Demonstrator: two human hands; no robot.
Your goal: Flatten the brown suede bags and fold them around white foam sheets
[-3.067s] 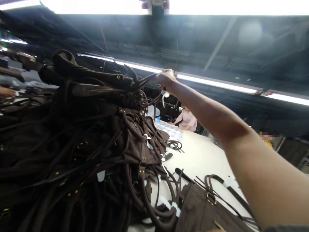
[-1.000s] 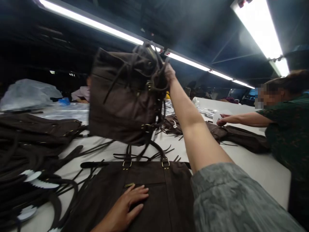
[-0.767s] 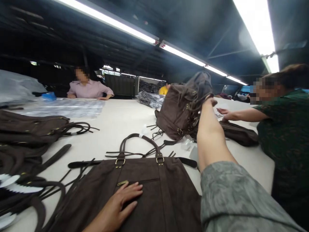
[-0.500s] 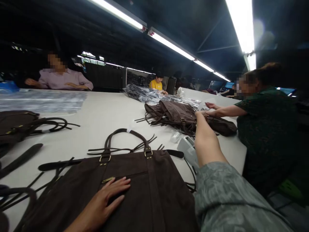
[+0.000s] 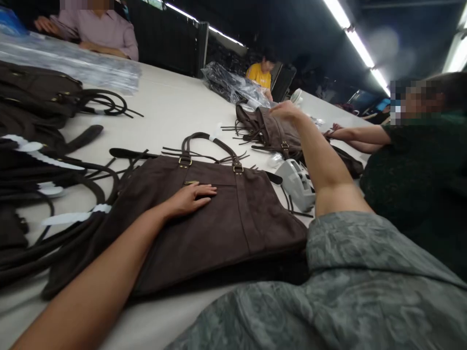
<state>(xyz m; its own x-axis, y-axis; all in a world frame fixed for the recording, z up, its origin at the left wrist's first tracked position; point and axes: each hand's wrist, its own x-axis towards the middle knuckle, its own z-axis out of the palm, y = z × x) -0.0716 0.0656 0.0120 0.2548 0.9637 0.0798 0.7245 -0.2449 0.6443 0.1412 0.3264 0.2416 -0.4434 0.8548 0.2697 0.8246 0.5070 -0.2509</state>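
A dark brown handbag (image 5: 204,218) lies flat before me, its handles and loose straps pointing away. My left hand (image 5: 191,198) rests on its front near the zip, fingers stretched out and holding nothing. My right hand (image 5: 286,111) reaches far forward to a pile of brown handbags (image 5: 268,129) and touches the upper part of one. Its fingers are partly hidden, so whether they grip the bag does not show. Below my right forearm stands a grey-white tape dispenser-like device (image 5: 294,182), beside the near bag's right corner.
More brown bags (image 5: 32,92) with straps and white wrappings crowd the left side. Clear plastic bags (image 5: 233,86) lie farther back on the white table (image 5: 171,92). A co-worker in dark green (image 5: 419,180) stands right, arms toward the pile. Two other people sit across.
My view has tilted and dropped, showing more of the near bag. My right hand has moved left over the pile. My left hand stays on the near bag.
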